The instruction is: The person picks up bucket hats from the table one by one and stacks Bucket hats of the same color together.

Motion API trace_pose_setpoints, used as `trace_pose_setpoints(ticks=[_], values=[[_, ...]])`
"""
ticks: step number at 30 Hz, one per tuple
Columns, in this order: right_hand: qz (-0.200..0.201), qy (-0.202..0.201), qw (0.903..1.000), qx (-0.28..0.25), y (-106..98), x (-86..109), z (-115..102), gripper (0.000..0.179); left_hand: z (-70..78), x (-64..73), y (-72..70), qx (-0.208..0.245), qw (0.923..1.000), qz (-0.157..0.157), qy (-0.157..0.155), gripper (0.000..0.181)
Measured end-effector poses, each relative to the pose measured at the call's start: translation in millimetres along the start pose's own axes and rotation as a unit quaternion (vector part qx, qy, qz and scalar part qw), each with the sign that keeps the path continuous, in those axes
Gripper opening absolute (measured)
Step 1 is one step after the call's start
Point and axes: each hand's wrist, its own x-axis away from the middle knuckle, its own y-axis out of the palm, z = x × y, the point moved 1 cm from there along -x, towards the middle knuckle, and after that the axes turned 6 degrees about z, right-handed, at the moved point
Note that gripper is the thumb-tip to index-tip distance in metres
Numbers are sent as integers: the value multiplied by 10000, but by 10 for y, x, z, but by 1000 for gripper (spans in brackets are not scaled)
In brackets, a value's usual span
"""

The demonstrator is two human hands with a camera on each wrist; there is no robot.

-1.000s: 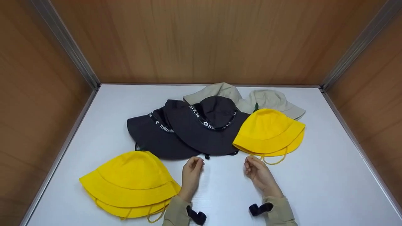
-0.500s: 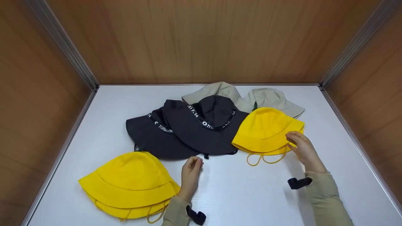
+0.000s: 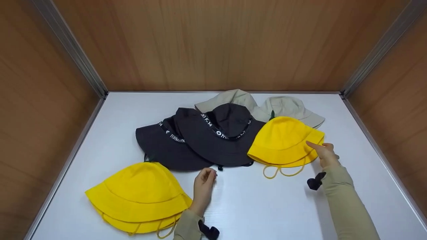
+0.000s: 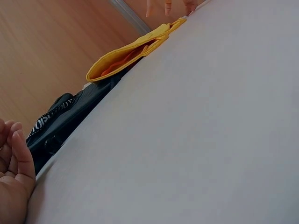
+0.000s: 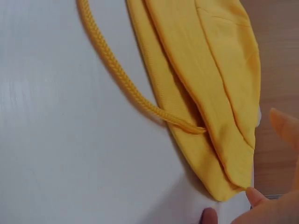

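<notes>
A yellow bucket hat (image 3: 282, 136) with a thin cord lies flattened at the right of the table. My right hand (image 3: 325, 154) is at its right brim corner, thumb stretched over the brim. In the right wrist view the thumb (image 5: 286, 128) stands apart from the cloth, while a fingertip (image 5: 253, 195) is right at the brim's tip. My left hand (image 3: 202, 186) rests loosely curled on the table with nothing in it, between another yellow hat (image 3: 136, 186) and the dark bucket hats. That yellow hat also shows a cord at its lower edge.
Two dark bucket hats (image 3: 223, 146) with white lettering on their bands overlap in the middle. Behind them, beige hats (image 3: 287, 106) lie near the wooden back wall (image 3: 213, 46). Wooden side walls bound the white table (image 3: 253, 206).
My right hand has moved right and forward from the hat's front cord to its right brim corner, the thumb now spread from the fingers. The left hand stays put.
</notes>
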Motion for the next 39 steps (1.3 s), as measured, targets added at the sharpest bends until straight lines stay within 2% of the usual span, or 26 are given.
trace_pose_setpoints(ticks=[3,7,12,15,22,26,29,33,36,39], values=[[338,-2,9985,430,88,7,9,109,6,-6,3,-12,10000,-31,-33,21],[766,-373,9913,1003,208,21,3,109,100,25,9,-43,9999,-103,-32,21],[1051,-623,9832,1359,299,7,26,108,264,121,7,-136,9999,-88,44,21],[1098,-703,9823,1342,294,-6,57,109,275,129,8,-169,9998,-88,3,20],[1117,-1034,9824,1087,288,-33,60,107,18,27,-4,70,9999,-119,71,21],[1026,-1075,9858,784,269,-60,65,106,0,20,2,12,9999,-122,-43,20],[1026,-911,9896,422,255,-78,75,108,82,50,4,-77,9999,-136,-50,19],[1149,-568,9901,-580,245,-112,56,107,228,95,8,-171,9997,-186,39,20],[1162,-131,9808,-1560,224,-146,37,107,285,112,13,-195,9996,-190,30,20],[1040,378,9697,-2177,206,-172,36,98,309,123,17,-189,9996,-188,21,20]])
